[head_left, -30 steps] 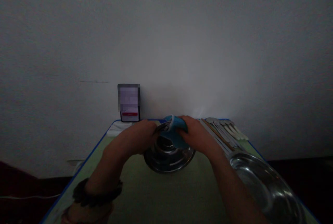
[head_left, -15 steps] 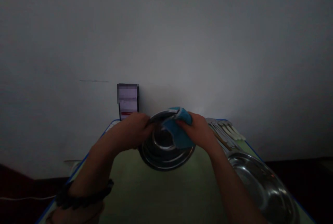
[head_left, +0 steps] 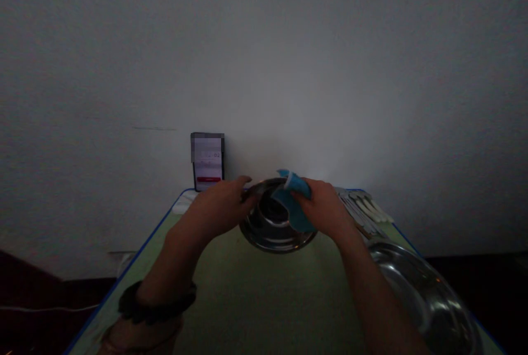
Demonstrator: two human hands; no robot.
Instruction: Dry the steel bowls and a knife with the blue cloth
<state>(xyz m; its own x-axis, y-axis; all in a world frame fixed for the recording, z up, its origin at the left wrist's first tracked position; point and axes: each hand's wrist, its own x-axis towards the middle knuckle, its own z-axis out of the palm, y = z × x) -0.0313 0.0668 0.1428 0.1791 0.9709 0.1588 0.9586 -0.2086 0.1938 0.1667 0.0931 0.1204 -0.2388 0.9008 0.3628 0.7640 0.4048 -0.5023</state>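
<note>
A shiny steel bowl (head_left: 268, 242) is held tilted over the table, its inside facing me. My left hand (head_left: 223, 203) grips its left rim, thumb over the edge and one fingertip lifted; the other fingers are hidden behind. In my right hand (head_left: 324, 203) is a bunched blue cloth (head_left: 299, 214), closed between thumb and fingers. The cloth folds over the bowl's upper right rim and hangs down inside it.
A larger steel basin (head_left: 412, 283) stands at the table's right edge, partly behind my right forearm. Several utensils with pale handles (head_left: 369, 209) lie at the back right. A lit phone (head_left: 209, 165) leans against the wall. The green table (head_left: 264, 300) has a blue edge.
The bowl and both hands have shifted slightly right in view, and the bowl's lower rim sits higher. A left fingertip now shows raised above the rim. The cloth stays in my right hand.
</note>
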